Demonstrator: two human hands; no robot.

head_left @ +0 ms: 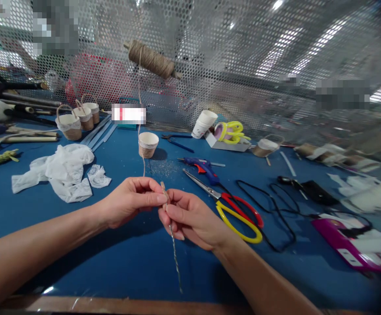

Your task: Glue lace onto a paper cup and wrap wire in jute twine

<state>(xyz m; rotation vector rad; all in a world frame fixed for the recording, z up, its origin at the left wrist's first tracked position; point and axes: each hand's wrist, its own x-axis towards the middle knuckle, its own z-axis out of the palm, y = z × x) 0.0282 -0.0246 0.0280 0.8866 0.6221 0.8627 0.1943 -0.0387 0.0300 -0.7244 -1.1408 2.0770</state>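
Between my two hands, low over the front of the table, is a thin twisted wire whose upper end is wrapped in twine. My left hand pinches the wrapped top between thumb and forefinger. Just below that, my right hand grips the same piece, and its lower length hangs free. Jute twine runs down from a spool on the mesh, past a small twine-wrapped cup with a white lace rim, toward my left hand. Where the twine meets the wire is hidden by my fingers.
Right of my hands lie scissors, a blue glue gun with its black cord, and pliers. White lace and handled baskets are at left. Stacked paper cups stand behind; a purple box sits far right.
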